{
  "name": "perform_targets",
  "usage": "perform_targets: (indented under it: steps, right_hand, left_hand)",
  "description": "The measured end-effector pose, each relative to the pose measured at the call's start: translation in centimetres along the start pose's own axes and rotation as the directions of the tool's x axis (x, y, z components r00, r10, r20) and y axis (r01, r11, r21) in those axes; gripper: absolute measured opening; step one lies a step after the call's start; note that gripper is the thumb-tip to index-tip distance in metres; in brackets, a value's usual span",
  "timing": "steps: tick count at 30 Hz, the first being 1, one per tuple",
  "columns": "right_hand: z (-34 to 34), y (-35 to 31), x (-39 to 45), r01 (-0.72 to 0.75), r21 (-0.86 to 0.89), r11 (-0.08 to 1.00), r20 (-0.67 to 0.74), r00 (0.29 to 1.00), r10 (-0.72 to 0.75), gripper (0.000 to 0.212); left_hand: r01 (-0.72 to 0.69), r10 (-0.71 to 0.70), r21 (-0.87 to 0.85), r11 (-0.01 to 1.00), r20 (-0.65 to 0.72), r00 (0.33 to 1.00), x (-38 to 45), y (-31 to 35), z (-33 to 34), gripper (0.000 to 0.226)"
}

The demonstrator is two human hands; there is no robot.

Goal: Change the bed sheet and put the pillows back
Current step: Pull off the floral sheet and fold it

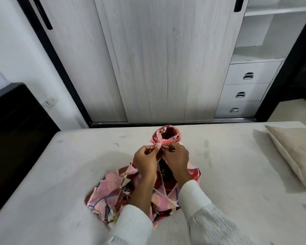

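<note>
In the head view, the bare white mattress [219, 156] carried a bundled pink-and-red patterned bed sheet [113, 190] near its front edge. The left hand [145, 160] and right hand [176, 159] both pinched its pink tie strip [160, 143]. A beige pillow [297, 156] lay at the right edge. Spreading the sheet and replacing pillows seemingly remained.

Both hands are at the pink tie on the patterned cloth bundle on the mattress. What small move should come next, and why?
Probably pull the tie ends apart to loosen the knot. The left hand and right hand each pinch it, the patterned bundle is closed, and the mattress lies bare, so the cloth must be opened before spreading.
</note>
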State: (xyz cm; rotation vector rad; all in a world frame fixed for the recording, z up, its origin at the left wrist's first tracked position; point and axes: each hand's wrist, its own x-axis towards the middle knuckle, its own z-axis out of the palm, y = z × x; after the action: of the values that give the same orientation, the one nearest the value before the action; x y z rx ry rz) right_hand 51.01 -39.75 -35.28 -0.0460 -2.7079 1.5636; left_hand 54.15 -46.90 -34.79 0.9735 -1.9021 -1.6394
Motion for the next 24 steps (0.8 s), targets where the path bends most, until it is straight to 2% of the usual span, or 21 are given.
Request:
perform_targets:
  steps: [2,5,9,17,22,24]
  right_hand:
    - [-0.2,0.0,-1.8,0.005,0.071,0.997,-0.035,0.999,-0.003,0.018]
    - [-0.4,-0.1,-4.0,0.024,0.153,0.988,-0.098,0.995,-0.009,0.016]
    - [-0.3,-0.3,-6.3,0.016,0.312,0.95,-0.149,0.988,0.032,0.012]
    - [-0.6,-0.6,-7.8,0.0,0.443,0.896,-0.181,0.979,0.09,0.021]
    - [-1.4,-0.8,-8.3,0.029,0.48,0.877,-0.225,0.97,0.091,0.015]
    - [-1.3,-1.2,-8.7,0.061,0.485,0.873,-0.239,0.969,0.065,0.012]
  left_hand:
    - [0.001,-0.001,-0.007,1.0,-0.019,1.0,-1.3,-0.3,-0.5,0.02]
    - [-0.014,0.013,-0.021,1.0,-0.065,0.998,-2.9,-0.1,-1.0,0.015]
    - [-0.096,0.1,0.064,0.993,-0.066,0.993,-4.9,0.1,-1.5,0.013]
    - [-0.225,0.221,0.062,0.972,0.063,0.973,-6.2,-0.3,-2.9,0.013]
    - [-0.234,0.237,0.049,0.971,-0.053,0.97,-6.0,0.7,-3.7,0.012]
    - [-0.285,0.29,0.102,0.953,-0.029,0.957,-5.9,0.7,-3.8,0.012]
